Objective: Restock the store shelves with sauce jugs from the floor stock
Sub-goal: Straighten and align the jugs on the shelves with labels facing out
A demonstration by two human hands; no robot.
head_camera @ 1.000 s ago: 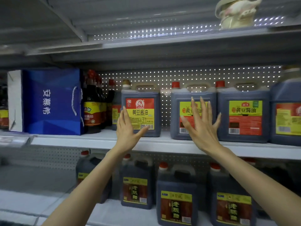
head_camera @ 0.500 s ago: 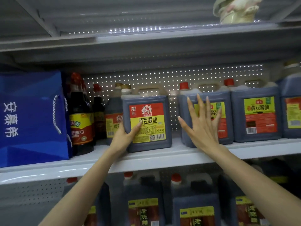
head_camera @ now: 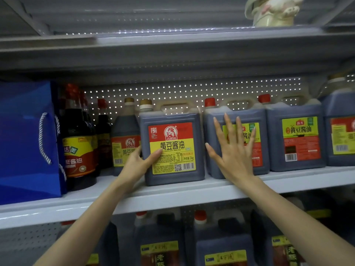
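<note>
The red-label jug (head_camera: 172,148) stands upright on the shelf (head_camera: 192,194), seemingly a little forward of its row. The left hand (head_camera: 138,164) grips its lower left edge from 8 o'clock, thumb on the label. The right hand (head_camera: 234,152) lies flat, fingers spread, against the neighbouring jug (head_camera: 211,123) at 3 o'clock, so the left is nearer for any squaring toward 12 o'clock.

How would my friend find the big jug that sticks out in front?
On the white middle shelf, go right from the blue paper gift bag, past the dark bottles. The square dark sauce jug sits nearest the shelf edge. Its label is red above yellow and its cap gold; jugs to its right have red caps.
</note>
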